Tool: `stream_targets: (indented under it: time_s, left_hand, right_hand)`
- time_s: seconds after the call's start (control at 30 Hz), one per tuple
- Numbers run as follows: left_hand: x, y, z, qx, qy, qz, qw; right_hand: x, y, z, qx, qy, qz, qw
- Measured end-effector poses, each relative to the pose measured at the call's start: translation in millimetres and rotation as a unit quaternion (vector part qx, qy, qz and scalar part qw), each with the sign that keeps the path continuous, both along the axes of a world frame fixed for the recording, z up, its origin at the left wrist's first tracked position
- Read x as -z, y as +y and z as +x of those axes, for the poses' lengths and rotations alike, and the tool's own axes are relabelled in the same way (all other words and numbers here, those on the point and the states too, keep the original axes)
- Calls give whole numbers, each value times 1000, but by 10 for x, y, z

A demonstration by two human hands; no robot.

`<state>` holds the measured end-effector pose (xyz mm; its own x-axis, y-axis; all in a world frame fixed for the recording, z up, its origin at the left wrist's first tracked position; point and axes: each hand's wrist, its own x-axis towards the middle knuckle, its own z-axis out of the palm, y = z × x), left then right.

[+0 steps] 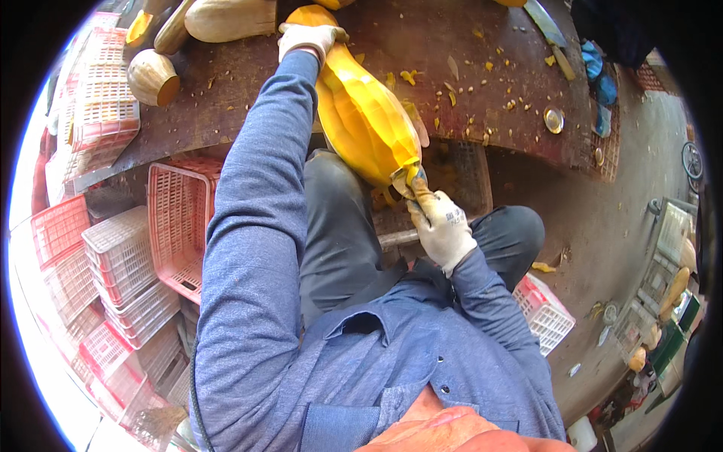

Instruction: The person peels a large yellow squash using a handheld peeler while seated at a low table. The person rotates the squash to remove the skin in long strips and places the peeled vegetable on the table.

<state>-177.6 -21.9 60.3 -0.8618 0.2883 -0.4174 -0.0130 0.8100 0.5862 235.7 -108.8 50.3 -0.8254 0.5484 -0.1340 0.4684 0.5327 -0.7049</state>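
Note:
A long squash (361, 107), mostly peeled to bright yellow-orange flesh, slants from the wooden table's edge down towards my lap. My left hand (310, 39), in a pale glove, is closed around its far, narrower end. At the near end, my right hand (440, 220), in a stained glove, grips a small tool whose blade is largely hidden by peel and fingers; its exact kind cannot be told. A strip of peel (401, 182) hangs there against the squash.
Unpeeled squash pieces (231, 20) lie on the table (350, 73) at the upper left. A large knife (548, 25), a small metal lid or dish (553, 120) and scattered seeds are at the right. A red plastic crate (179, 226) and stacked crates (124, 271) stand left; another crate (545, 313) is right.

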Motion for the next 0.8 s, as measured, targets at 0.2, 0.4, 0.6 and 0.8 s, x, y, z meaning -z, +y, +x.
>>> stream_targets:
  time_s: [0.2,0.4,0.6,0.8]
  left_hand:
    - [344,-46,-133,4,-35,86,996]
    - [512,-82,-199,-23,-2,99,995]
    - [483,-150,-193,-17,-24,145,989]
    - [429,88,-313,-4,6,-62,998]
  right_hand:
    - [346,-399,693,45,-24,-84,995]
    - [243,37,393,152,67,-290,942]
    - [62,583,-223,87,111,-319,937]
    - [-54,1408,-1202,-108,-9,-126,986]
